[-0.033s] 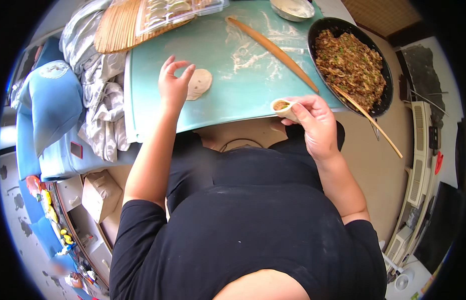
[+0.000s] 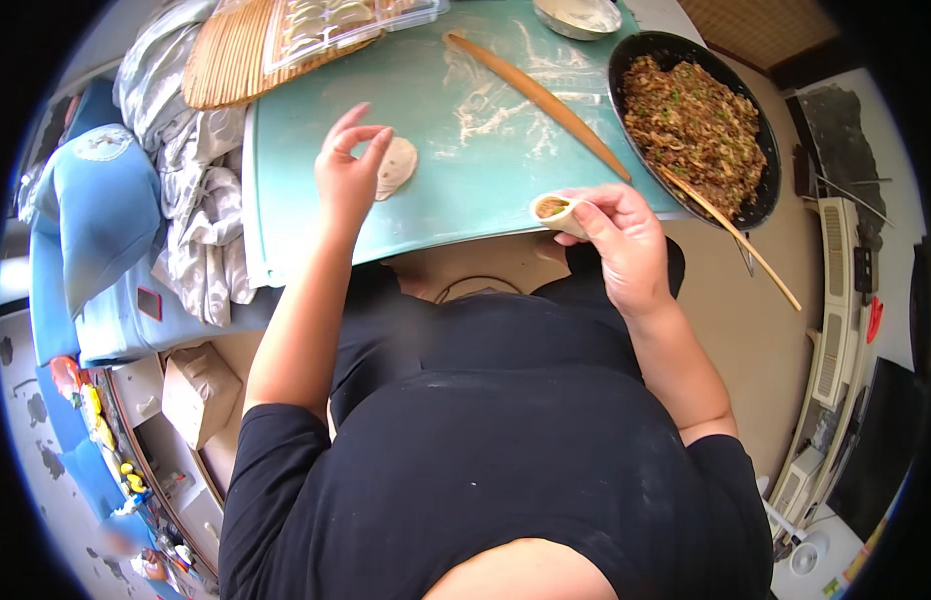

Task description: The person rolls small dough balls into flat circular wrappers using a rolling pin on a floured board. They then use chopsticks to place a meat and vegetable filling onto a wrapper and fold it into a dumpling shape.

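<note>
My right hand [image 2: 625, 245] pinches a half-folded dumpling [image 2: 554, 212] between thumb and fingers, just off the table's front edge. Its near end gapes and shows brown and green filling. Over the left part of the table hovers my left hand [image 2: 350, 160], with nothing in it; thumb and forefinger curve toward each other and the other fingers are raised. Right beside its thumb, round dough wrappers [image 2: 396, 168] lie on the green mat [image 2: 425, 110], partly behind the hand. A black pan [image 2: 775, 180] full of chopped filling [image 2: 695, 125] stands at the right.
A long tapered rolling pin [image 2: 545, 100] lies slanted across the floury mat. Chopsticks [image 2: 730, 235] rest on the pan's rim and stick out toward me. Far left, a clear tray of dumplings [image 2: 320, 30] sits on a slatted mat [image 2: 220, 65]. A metal bowl [image 2: 577, 18] stands behind.
My right hand has shifted slightly left with the dumpling. The left hand's thumb and forefinger have drawn a little closer together. The whole view has moved slightly.
</note>
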A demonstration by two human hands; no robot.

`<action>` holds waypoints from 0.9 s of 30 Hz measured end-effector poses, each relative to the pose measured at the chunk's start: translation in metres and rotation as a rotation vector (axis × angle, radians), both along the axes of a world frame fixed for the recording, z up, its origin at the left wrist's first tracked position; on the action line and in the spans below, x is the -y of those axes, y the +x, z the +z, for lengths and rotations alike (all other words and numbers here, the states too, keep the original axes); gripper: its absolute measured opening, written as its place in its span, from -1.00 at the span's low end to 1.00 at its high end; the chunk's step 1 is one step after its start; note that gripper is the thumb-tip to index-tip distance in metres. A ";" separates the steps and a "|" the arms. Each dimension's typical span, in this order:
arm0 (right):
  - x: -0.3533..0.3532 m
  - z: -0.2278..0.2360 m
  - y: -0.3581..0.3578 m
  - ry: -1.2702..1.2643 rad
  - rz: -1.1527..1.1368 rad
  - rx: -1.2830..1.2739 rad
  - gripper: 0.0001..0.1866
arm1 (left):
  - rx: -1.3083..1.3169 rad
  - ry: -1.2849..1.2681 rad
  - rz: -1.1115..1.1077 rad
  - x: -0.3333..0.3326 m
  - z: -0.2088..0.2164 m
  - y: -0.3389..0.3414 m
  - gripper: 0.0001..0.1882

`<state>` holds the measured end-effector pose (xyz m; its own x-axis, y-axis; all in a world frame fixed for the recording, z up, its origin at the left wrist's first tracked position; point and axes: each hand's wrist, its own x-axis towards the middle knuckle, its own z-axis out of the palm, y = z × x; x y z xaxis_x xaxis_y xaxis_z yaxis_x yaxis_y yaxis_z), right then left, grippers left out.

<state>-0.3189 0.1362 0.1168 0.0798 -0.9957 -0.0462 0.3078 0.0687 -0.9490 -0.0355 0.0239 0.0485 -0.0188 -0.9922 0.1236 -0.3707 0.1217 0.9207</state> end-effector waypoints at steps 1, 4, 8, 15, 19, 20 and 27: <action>0.001 0.006 0.004 -0.032 0.020 -0.006 -0.90 | -0.121 -0.021 -0.107 -0.014 0.016 -0.012 -0.63; 0.005 0.012 0.017 -0.129 0.050 -0.025 -0.89 | -0.293 -0.010 -0.489 -0.046 0.037 -0.041 -0.43; 0.008 0.019 0.025 -0.500 -0.008 -0.417 -0.88 | -0.439 0.132 -0.552 -0.086 0.069 -0.080 -0.25; 0.003 0.024 0.027 -0.833 -0.061 -0.792 -0.82 | -0.241 0.135 -0.347 -0.104 0.075 -0.078 -0.60; 0.000 0.022 0.025 -0.943 -0.084 -0.844 -0.82 | -0.130 0.186 -0.364 -0.110 0.081 -0.078 -0.62; -0.001 0.022 0.024 -0.995 -0.099 -0.884 -0.82 | -0.096 0.202 -0.355 -0.112 0.086 -0.080 -0.62; -0.007 0.024 0.016 -0.981 -0.215 -0.864 -0.91 | -0.332 0.307 -0.384 -0.121 0.087 -0.078 -0.59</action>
